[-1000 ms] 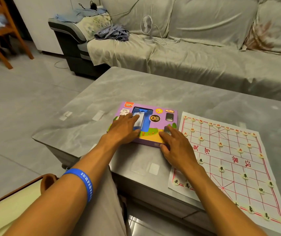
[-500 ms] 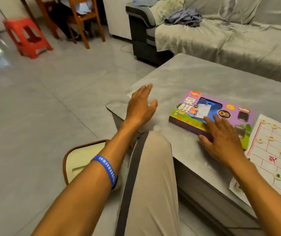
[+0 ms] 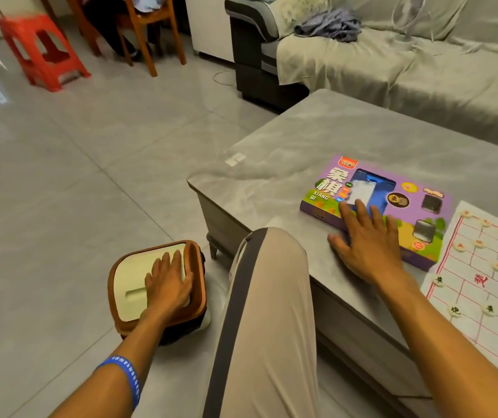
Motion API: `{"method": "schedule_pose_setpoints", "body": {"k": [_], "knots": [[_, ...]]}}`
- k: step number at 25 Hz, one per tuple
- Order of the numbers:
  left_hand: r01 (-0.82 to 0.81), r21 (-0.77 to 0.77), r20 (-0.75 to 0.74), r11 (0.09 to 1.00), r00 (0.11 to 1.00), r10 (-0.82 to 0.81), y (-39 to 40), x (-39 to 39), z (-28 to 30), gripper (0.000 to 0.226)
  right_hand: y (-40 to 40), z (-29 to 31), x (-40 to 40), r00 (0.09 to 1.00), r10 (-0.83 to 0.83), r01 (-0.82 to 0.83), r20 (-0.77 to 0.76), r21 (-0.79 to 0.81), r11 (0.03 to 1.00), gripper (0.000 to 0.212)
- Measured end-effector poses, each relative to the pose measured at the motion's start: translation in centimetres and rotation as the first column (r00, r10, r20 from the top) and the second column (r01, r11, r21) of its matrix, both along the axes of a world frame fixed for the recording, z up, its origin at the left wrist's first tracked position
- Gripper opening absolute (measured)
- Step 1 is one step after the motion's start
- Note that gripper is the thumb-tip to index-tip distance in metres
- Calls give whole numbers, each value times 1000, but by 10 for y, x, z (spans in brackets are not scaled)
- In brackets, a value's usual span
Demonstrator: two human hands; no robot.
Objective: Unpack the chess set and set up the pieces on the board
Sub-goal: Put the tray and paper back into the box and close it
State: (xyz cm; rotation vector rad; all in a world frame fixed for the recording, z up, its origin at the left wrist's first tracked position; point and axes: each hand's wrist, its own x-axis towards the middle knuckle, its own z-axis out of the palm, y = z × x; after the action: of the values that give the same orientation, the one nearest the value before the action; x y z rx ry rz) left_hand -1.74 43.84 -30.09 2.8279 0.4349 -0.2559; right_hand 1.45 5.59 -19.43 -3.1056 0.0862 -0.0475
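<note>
A purple chess box (image 3: pixel 398 203) lies flat on the grey table (image 3: pixel 317 137). My right hand (image 3: pixel 368 245) rests flat on the box's near edge, fingers spread and straight. To the right lies the white paper board (image 3: pixel 480 285) with red lines, with several round pale pieces (image 3: pixel 454 310) standing on it. My left hand (image 3: pixel 167 285) is down beside the table, pressing flat on the cream seat of a low brown stool (image 3: pixel 127 285) on the floor. Neither hand holds anything.
My knee (image 3: pixel 269 267) in beige trousers rises between the stool and the table's edge. A grey sofa (image 3: pixel 392 64) with a small fan stands behind the table. A red plastic stool (image 3: pixel 41 49) and a wooden chair (image 3: pixel 148 28) stand at the far left.
My left hand left the box, swung left past the table corner and came down on the low stool. The view turned left. My right hand stayed on the box.
</note>
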Motion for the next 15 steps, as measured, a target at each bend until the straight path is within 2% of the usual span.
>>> {"method": "schedule_pose_setpoints", "body": {"k": [5, 8, 12, 15], "knots": [[18, 32, -17, 999, 1000, -17, 1, 2, -2, 67, -3, -1, 0, 1000, 10, -10, 12, 10, 1000, 69], [21, -12, 19, 1000, 1000, -21, -1, 2, 2, 66, -3, 1, -2, 1000, 23, -24, 16, 33, 999, 69], [88, -186, 209, 979, 977, -49, -34, 35, 46, 64, -14, 4, -14, 998, 37, -42, 46, 110, 993, 65], [265, -300, 392, 916, 910, -135, -97, 72, 109, 64, -34, 16, -26, 995, -32, 10, 99, 210, 978, 61]]}}
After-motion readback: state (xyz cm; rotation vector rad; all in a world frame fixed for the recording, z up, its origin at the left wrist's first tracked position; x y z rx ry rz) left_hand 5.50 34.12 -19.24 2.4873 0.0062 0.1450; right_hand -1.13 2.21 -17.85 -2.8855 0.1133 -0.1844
